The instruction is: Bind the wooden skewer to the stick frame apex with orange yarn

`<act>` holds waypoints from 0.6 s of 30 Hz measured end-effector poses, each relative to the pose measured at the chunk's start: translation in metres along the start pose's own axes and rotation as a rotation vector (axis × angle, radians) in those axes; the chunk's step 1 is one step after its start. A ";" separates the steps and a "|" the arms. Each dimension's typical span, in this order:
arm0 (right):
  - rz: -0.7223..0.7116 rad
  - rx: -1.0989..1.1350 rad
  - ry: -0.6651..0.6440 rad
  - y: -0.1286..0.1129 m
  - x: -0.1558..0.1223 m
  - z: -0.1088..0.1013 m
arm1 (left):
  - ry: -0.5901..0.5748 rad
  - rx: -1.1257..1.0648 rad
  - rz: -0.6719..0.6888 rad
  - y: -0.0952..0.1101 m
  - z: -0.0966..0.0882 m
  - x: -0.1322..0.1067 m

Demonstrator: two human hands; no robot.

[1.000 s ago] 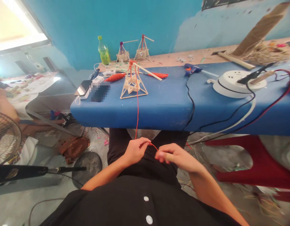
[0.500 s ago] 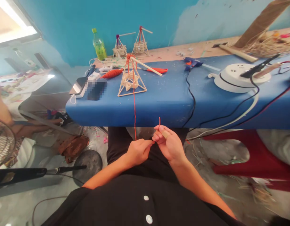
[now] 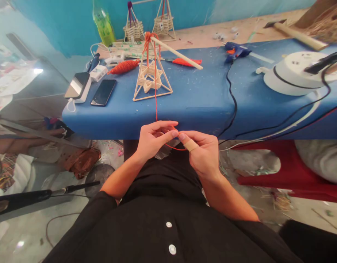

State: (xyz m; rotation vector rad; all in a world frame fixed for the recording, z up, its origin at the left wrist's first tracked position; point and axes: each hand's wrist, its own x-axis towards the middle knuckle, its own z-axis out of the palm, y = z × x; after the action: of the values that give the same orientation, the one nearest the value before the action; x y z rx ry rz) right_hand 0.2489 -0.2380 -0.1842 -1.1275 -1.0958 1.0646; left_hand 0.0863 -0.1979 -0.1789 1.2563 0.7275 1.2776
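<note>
Near the table's front edge, my left hand [image 3: 154, 138] and my right hand [image 3: 202, 149] meet, thumb tips almost touching. Both pinch an orange-red string [image 3: 156, 104], and a slack loop of it hangs below the fingers. My left index finger is stretched out above the pinch. A tan band wraps my right thumb. The string runs up to the top of a pyramid frame of thin wooden sticks [image 3: 169, 88], which stands on the blue table with a star-shaped stick basket [image 3: 149, 78] hung inside. Orange string wraps its peak, and a longer stick [image 3: 179, 53] slants from there.
Left of the frame lie a bundle of orange string [image 3: 124, 67], a phone [image 3: 104, 92] and a power bank [image 3: 80, 87]. To the right are an orange-handled cutter [image 3: 187, 62], a blue glue gun [image 3: 236, 51] and a white power strip [image 3: 291, 73]. Two similar frames stand behind.
Both hands have risen toward the table edge. My left hand has opened out from a fist into a pinch beside the right, and a string loop now hangs below. The view has tilted down.
</note>
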 end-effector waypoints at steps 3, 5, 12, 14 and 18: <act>-0.028 -0.049 0.005 -0.006 0.003 0.002 | -0.017 0.029 0.088 0.002 0.000 0.005; -0.021 -0.059 -0.021 -0.009 0.007 0.004 | -0.007 0.083 0.153 0.002 -0.002 0.007; 0.071 0.227 -0.263 -0.014 0.034 0.017 | 0.049 0.469 0.510 0.005 -0.021 0.017; 0.088 0.212 -0.306 -0.017 0.044 0.025 | 0.044 0.532 0.558 0.009 -0.030 0.021; 0.106 0.169 -0.340 -0.024 0.064 0.046 | 0.100 0.627 0.614 0.017 -0.049 0.028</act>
State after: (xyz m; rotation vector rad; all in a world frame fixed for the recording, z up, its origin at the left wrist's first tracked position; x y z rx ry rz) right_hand 0.2144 -0.1718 -0.1498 -0.8968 -1.1920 1.4427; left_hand 0.0417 -0.1606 -0.1677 2.0437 0.8891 1.6788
